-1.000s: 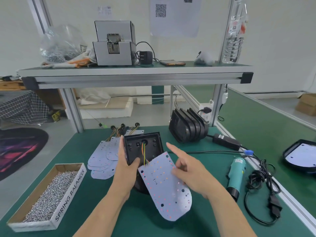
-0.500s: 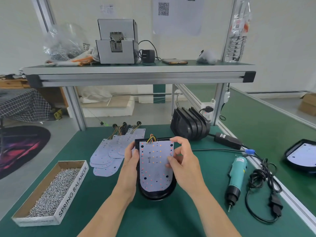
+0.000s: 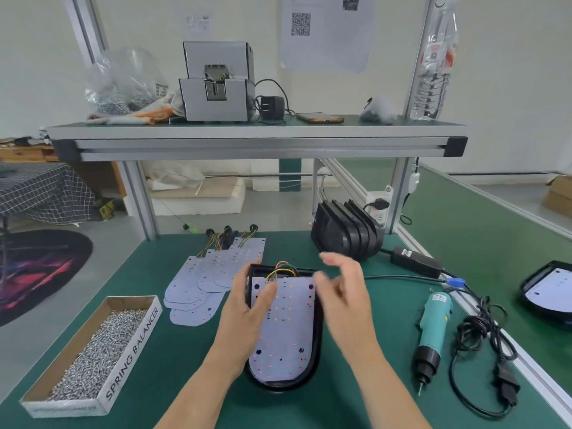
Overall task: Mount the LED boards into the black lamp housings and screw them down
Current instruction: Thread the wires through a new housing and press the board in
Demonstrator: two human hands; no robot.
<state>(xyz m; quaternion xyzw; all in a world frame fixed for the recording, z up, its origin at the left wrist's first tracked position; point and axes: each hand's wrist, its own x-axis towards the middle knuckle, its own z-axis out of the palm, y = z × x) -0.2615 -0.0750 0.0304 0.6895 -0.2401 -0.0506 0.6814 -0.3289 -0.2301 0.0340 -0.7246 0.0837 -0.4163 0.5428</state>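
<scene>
The right hand (image 3: 343, 295) has come off the LED board (image 3: 288, 329) and hovers beside its upper right corner, fingers loosely spread, holding nothing. The left hand (image 3: 247, 314) grips the left wall of the black lamp housing (image 3: 283, 387), thumb pressed on the board. The thin, matte white board, rounded at one end, lies seated in the housing on the green mat (image 3: 185, 351).

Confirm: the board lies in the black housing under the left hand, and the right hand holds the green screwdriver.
Wrong. The head view shows the right hand empty, above the housing; the screwdriver lies on the table. The board under the left hand is right.
</scene>
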